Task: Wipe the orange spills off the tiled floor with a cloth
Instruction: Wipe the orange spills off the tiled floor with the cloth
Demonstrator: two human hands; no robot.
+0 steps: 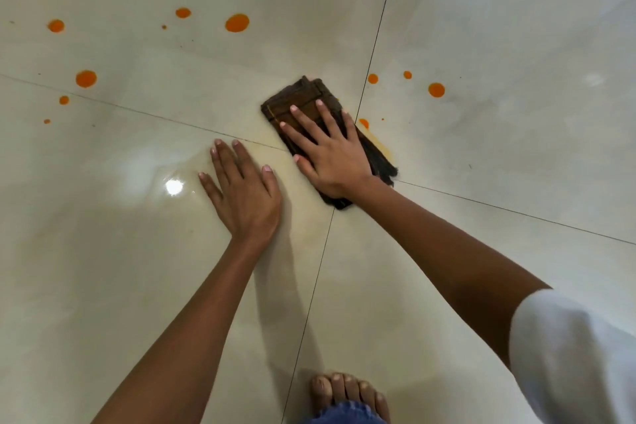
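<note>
A dark brown folded cloth [303, 96] lies on the cream tiled floor [481, 155] where the grout lines cross. My right hand [330, 151] presses flat on the cloth, fingers spread. My left hand [241, 193] rests flat on the bare tile just left of it, holding nothing. Several orange spills dot the floor: a large one [237, 23] beyond the cloth, others at the far left [86, 78], and three to the right [436, 90]. A partly smeared orange spot [364, 123] and a faint orange streak [382, 146] sit at the cloth's right edge.
My bare foot [347, 392] with a blue jean hem stands at the bottom edge. A white sleeve [568, 354] covers my right upper arm. A bright light reflection [174, 186] glares on the glossy tile left of my left hand.
</note>
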